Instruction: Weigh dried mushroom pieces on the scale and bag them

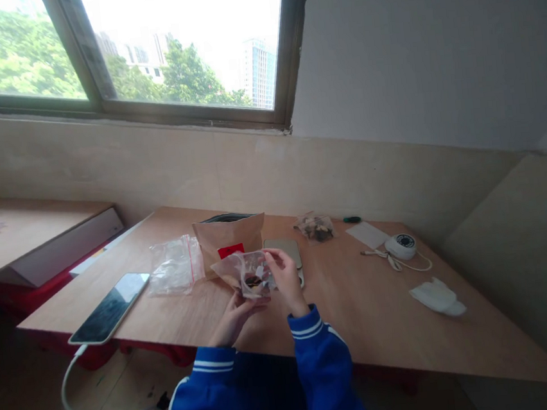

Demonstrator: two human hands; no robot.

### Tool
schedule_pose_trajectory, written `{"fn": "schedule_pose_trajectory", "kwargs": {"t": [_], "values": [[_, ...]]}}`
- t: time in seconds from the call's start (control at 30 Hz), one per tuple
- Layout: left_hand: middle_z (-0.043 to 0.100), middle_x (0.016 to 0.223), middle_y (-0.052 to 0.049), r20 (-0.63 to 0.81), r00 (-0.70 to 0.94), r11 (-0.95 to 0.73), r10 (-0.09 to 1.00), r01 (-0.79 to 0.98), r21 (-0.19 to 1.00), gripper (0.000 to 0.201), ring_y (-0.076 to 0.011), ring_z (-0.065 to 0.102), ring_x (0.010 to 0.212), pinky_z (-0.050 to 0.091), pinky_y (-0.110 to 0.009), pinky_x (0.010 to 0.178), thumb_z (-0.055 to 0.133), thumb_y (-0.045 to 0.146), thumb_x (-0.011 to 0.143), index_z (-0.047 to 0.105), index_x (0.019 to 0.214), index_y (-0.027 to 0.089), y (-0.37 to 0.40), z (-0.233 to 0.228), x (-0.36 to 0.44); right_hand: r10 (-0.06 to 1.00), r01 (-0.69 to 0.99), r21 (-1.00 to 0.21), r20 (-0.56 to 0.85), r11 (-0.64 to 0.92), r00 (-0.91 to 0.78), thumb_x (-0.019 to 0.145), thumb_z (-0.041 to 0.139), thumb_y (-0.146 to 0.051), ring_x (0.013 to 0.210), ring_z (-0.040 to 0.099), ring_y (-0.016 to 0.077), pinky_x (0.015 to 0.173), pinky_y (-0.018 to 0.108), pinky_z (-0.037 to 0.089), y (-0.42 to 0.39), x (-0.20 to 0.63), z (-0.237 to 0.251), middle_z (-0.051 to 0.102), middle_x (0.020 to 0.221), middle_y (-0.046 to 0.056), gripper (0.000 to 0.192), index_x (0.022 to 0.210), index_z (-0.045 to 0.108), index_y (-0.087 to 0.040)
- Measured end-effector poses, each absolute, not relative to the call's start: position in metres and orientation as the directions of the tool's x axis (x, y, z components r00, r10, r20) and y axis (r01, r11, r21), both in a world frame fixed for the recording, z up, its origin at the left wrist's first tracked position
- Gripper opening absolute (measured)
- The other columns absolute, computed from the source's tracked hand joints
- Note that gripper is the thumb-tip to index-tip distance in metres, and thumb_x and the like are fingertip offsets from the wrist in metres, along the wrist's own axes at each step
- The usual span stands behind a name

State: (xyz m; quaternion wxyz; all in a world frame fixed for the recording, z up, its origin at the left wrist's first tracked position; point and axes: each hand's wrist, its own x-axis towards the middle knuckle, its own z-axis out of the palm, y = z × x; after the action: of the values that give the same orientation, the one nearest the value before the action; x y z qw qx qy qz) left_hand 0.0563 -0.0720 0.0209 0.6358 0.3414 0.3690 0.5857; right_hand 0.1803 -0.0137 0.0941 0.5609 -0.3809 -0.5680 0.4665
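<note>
Both my hands hold a small clear plastic bag [246, 273] with dark pieces inside, just above the wooden table [361, 312]. My left hand [235, 318] supports the bag from below. My right hand [285, 278] pinches its upper right edge. Right behind the bag stands an open brown paper pouch [229, 236] with a red label. A flat scale [285, 250] lies partly hidden behind my right hand. Blue sleeves with white stripes cover my forearms.
An empty clear zip bag [175, 266] lies left of the pouch, and a tablet [110, 307] on a white cable sits at the table's left corner. Another filled small bag [315, 227], a green pen [352, 219], paper [367, 234], a round white device [402, 246] and a crumpled mask [438, 297] lie to the right.
</note>
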Motion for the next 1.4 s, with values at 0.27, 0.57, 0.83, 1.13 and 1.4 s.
{"fn": "schedule_pose_trajectory", "kwargs": {"t": [0.27,0.57,0.83,1.13,1.4], "values": [[0.068,0.092,-0.004,0.098,-0.288,-0.180,0.953,-0.273,0.945,0.042,-0.0230,0.063,0.093,0.048,-0.035,0.085,0.076,0.031,0.061,0.058,0.096,0.017,-0.057,0.029,0.057,0.806,0.222,-0.776,0.561,0.591,-0.187,0.086,0.048,-0.024,0.086,0.060,0.0173,0.081,0.030,0.048,-0.024,0.193,0.117,0.063,0.092,0.006,0.015,0.091,0.062,-0.019],[0.062,0.118,-0.009,0.155,-0.265,-0.221,0.952,-0.242,0.945,0.055,-0.0256,0.058,0.111,0.043,-0.039,0.097,0.071,0.033,0.067,0.053,0.116,0.019,-0.081,0.006,0.049,0.720,0.306,-0.758,0.294,0.577,-0.629,0.074,0.067,-0.024,0.076,0.060,0.0161,0.066,0.025,0.048,-0.020,0.186,0.105,0.066,0.091,0.004,0.022,0.095,0.068,-0.018],[0.065,0.114,-0.009,0.085,-0.251,-0.163,0.964,-0.309,0.937,0.060,-0.0272,0.059,0.108,0.044,-0.042,0.096,0.076,0.033,0.059,0.054,0.113,0.019,-0.086,0.003,0.032,0.634,0.285,-0.802,0.145,0.526,-0.760,0.072,0.064,-0.016,0.070,0.062,0.0141,0.063,0.021,0.048,-0.014,0.173,0.093,0.071,0.084,0.001,0.034,0.105,0.068,-0.020],[0.069,0.099,-0.007,0.008,-0.263,-0.106,0.965,-0.360,0.927,0.052,-0.0223,0.065,0.088,0.051,-0.037,0.081,0.078,0.026,0.055,0.059,0.102,0.017,-0.076,-0.004,0.028,0.705,0.334,-0.778,0.188,0.532,-0.684,0.074,0.059,-0.013,0.070,0.062,0.0153,0.063,0.022,0.046,-0.010,0.166,0.095,0.072,0.080,0.002,0.019,0.088,0.071,-0.017],[0.067,0.104,-0.010,-0.019,-0.226,-0.070,0.974,-0.380,0.922,0.052,-0.0259,0.063,0.094,0.052,-0.035,0.076,0.077,0.034,0.060,0.059,0.104,0.015,-0.073,-0.006,0.034,0.787,0.336,-0.788,0.279,0.515,-0.551,0.078,0.054,-0.016,0.074,0.064,0.0175,0.068,0.026,0.046,-0.007,0.174,0.094,0.071,0.081,0.002,0.018,0.085,0.071,-0.018]]}}
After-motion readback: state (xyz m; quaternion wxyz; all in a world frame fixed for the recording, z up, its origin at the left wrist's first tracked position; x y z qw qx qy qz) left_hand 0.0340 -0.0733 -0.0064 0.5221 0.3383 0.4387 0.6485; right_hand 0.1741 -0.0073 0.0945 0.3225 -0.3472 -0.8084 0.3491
